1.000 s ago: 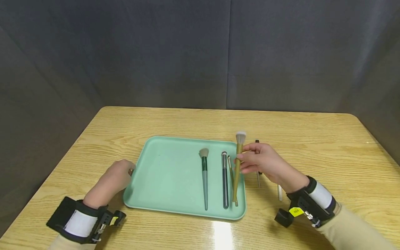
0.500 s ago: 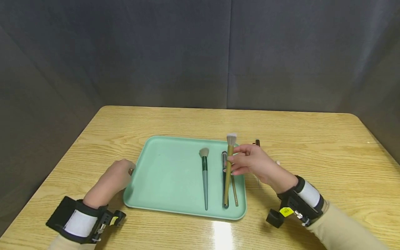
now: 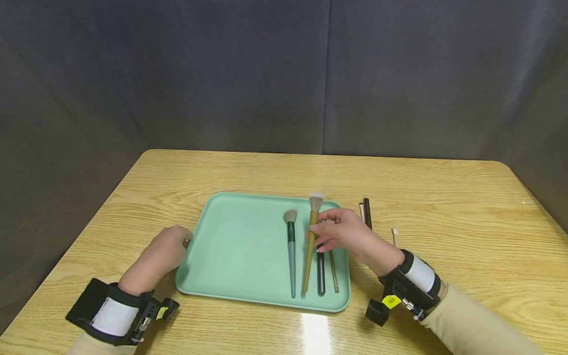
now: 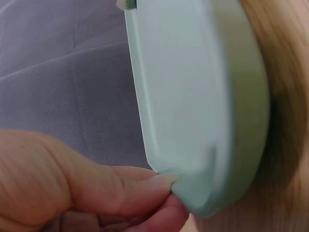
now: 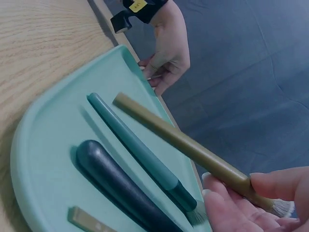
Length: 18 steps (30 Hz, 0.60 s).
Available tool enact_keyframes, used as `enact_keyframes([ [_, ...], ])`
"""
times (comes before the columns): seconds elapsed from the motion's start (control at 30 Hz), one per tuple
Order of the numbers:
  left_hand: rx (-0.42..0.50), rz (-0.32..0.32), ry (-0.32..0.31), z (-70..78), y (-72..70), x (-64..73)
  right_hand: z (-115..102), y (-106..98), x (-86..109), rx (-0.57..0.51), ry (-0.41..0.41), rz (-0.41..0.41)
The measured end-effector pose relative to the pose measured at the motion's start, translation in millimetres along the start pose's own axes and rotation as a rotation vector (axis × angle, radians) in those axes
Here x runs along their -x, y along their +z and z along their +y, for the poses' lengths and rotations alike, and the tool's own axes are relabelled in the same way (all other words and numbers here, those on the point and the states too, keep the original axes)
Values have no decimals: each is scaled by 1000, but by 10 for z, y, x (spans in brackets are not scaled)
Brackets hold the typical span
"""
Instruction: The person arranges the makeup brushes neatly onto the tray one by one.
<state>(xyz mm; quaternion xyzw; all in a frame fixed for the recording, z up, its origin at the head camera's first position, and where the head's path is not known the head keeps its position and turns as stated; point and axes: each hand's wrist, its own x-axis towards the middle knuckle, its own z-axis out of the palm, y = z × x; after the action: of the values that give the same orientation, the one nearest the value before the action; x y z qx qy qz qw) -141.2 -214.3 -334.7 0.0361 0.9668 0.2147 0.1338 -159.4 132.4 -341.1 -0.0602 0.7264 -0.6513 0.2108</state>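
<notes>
My right hand (image 3: 343,234) pinches a makeup brush with an olive-gold handle (image 3: 310,251) between thumb and fingers, bristles pointing away from me. It is held above the right part of a mint-green tray (image 3: 235,246). Under and beside it on the tray lie a green-handled brush (image 3: 291,256), a dark-handled brush (image 3: 321,276) and a thin gold-handled brush (image 3: 334,273); my hand covers the upper ends of the last two. At the tray's left edge my left hand (image 3: 164,251) grips the rim, thumb on top, as the left wrist view (image 4: 125,193) shows.
On the wooden table (image 3: 452,207) right of the tray lie a dark-ended slim item (image 3: 367,212) and a pale-tipped stick (image 3: 395,235), partly behind my right arm. A grey curtain (image 3: 248,79) hangs behind and beside the table.
My right hand has carried the olive-gold brush leftward from the tray's right edge, to between the green-handled and dark-handled brushes. My left hand stays on the rim.
</notes>
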Motion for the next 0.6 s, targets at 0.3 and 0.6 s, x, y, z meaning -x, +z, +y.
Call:
enact_keyframes([
  [0.3, 6, -3, 8, 3, -7, 10, 55, 113, -74, -38, -5, -12],
  [0.6, 15, -2, 16, -24, -6, -8, 56, 242, -162, -22, 42, 11],
])
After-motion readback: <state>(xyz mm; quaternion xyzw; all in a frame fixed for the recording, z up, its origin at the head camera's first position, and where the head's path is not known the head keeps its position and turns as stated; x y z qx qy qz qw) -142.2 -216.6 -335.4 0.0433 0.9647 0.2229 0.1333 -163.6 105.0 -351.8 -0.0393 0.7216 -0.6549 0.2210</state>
